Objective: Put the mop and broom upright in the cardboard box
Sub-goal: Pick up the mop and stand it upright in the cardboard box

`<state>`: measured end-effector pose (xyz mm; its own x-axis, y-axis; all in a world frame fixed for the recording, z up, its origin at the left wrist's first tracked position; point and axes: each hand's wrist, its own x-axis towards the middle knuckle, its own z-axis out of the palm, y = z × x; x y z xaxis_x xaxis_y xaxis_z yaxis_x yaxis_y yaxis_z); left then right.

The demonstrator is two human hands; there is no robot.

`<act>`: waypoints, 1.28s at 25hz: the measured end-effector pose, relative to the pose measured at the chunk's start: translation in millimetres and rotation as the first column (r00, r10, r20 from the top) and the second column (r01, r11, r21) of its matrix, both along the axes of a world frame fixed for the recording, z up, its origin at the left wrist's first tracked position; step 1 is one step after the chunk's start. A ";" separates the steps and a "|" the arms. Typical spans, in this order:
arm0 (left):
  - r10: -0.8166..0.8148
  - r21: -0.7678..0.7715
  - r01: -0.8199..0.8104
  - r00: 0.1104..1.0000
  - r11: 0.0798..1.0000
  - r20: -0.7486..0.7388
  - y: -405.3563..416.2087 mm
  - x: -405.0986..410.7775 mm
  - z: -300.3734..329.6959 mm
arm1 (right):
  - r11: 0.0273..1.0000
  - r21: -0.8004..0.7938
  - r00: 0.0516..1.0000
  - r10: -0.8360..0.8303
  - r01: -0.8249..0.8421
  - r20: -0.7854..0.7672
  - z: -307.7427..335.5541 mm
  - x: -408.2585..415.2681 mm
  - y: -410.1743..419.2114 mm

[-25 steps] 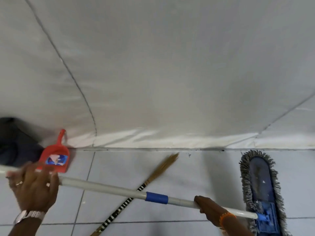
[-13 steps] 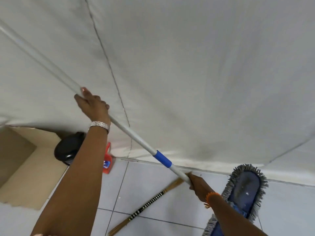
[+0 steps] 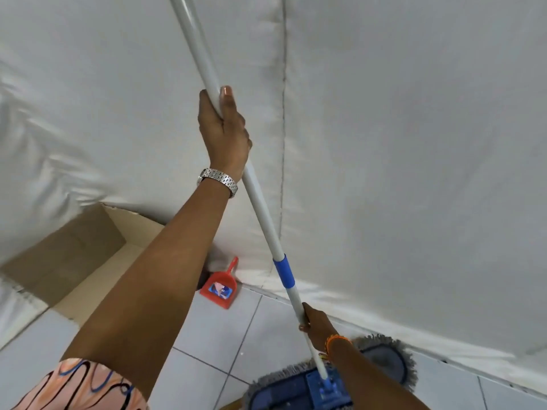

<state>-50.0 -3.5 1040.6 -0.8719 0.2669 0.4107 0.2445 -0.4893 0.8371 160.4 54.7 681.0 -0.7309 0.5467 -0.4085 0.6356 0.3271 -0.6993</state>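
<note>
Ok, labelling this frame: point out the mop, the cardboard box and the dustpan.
mop (image 3: 283, 270), head view, blue band on its pole.
cardboard box (image 3: 68, 258), head view, brown inner wall.
dustpan (image 3: 220, 288), head view, red scoop.

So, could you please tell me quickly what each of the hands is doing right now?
Left hand: closed around the mop handle, high up.
Right hand: closed around the same handle, low, near the mop head.

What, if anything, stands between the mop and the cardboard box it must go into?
Nothing blocks the box opening that can be seen. A red dustpan lies on the floor beside the box, between it and the mop head. The left hand and right hand hold the pole, so lifting the head over the dustpan should clear it.
</note>
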 end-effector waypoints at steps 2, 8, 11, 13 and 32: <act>-0.036 -0.008 0.036 0.999 0.999 -0.031 -36.8 -29.6 10.1 | 0.999 0.014 0.999 0.040 -0.039 -0.019 -1.3 -45.9 -36.0; -0.142 -0.041 0.137 0.976 0.990 -0.164 -130.5 -123.0 36.1 | 0.996 -0.054 0.986 -0.074 0.067 -0.151 2.1 -196.9 -139.8; -0.178 -0.072 0.167 0.964 0.983 -0.197 -168.0 -174.2 42.4 | 0.970 -0.203 0.965 -0.177 0.137 -0.196 -4.0 -270.9 -181.7; -0.188 -0.095 0.171 0.959 0.981 -0.214 -186.7 -203.1 40.5 | 0.975 -0.189 0.965 -0.156 0.116 -0.211 -15.2 -311.8 -196.4; -0.193 -0.186 0.157 0.961 0.970 -0.197 -333.0 -695.3 -36.7 | 0.996 -0.082 0.990 -0.030 0.019 -0.136 -15.4 -836.7 -349.6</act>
